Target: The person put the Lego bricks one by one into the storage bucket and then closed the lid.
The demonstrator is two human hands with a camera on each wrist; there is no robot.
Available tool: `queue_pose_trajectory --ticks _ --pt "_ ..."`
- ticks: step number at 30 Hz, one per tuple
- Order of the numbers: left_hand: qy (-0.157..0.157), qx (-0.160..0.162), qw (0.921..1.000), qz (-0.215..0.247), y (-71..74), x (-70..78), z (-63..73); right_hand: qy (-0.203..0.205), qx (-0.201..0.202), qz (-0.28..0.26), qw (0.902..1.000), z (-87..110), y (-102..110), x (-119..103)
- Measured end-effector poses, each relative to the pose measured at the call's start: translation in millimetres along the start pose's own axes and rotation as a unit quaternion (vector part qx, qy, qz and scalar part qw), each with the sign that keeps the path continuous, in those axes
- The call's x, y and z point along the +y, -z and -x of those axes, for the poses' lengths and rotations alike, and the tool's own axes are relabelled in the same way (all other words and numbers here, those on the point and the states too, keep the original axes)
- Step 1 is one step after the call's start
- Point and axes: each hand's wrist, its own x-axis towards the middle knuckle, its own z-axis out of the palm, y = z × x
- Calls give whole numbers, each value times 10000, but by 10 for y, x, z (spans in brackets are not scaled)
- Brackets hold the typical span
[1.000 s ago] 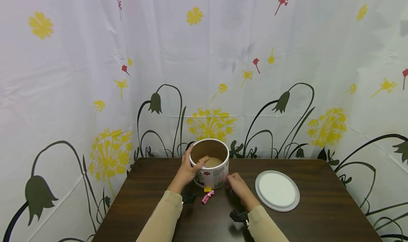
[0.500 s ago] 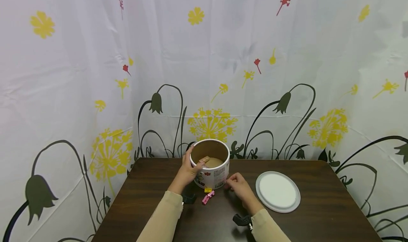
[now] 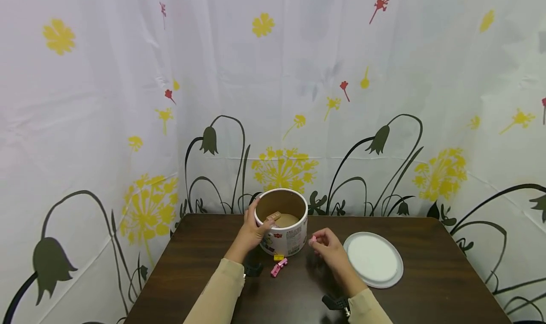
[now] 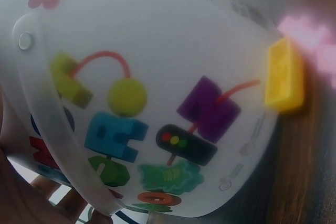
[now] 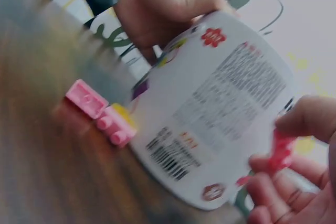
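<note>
A white bucket (image 3: 295,238) with coloured pictures stands on the table. My left hand (image 3: 250,234) grips its left rim, thumb over the near edge. Inside lies a light brown toy brick (image 3: 274,216). In my right hand (image 3: 332,252), just right of the bucket, a pink toy brick (image 5: 282,150) is pinched between thumb and fingers. Two pink bricks (image 5: 86,98) lie on the table in front of the bucket. A yellow brick (image 4: 284,76) sits between them and the bucket's wall. In the left wrist view, much of my left hand is hidden by the bucket.
A round white lid (image 3: 373,258) lies on the dark wooden table (image 3: 435,267), right of my right hand. Behind the table's far edge hangs a white curtain (image 3: 222,68) with flower prints. A pale handle strap (image 4: 58,119) hangs along the bucket's side.
My right hand has drawn away from the bucket's lower right side, moving right, and a pink brick now shows between its fingers. My left hand stays on the rim.
</note>
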Motion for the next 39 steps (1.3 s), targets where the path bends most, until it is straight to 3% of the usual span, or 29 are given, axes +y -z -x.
queue_pose_trajectory --ticks 3,8,12,16,21,24,27,31,34,39 --pt "-14 18 10000 -3 4 -3 -5 355 107 -245 9990 -75 1 -196" --pt "49 12 10000 2 -11 -4 -13 876 -303 -937 9913 -262 -17 -617" --pt "23 4 10000 35 -21 -7 -5 1032 -812 -1314 9826 -424 -58 -925" --pt "84 -39 10000 33 -11 -18 11 999 -1051 -1636 9758 -592 -177 -1119" --pt "96 34 9999 47 0 -25 10 1107 -1377 -2646 9480 -904 -400 -1240" --pt "37 16 9999 107 -28 -30 -3 918 -1464 -2961 9394 -1085 -496 -1186" --pt "9 -83 10000 29 -57 -38 -3 465 -1270 -2792 9507 -1192 -562 -1098" --pt "38 -32 10000 -23 -50 -55 40 186 -1371 -1712 9755 -1223 -667 -1017" --pt "7 52 10000 15 -18 -42 48 197 -1444 -1379 9797 -1235 -722 -1015" --pt "-32 -8 10000 -40 15 9 17 123 -1271 -1579 9792 -1279 -731 -1063"
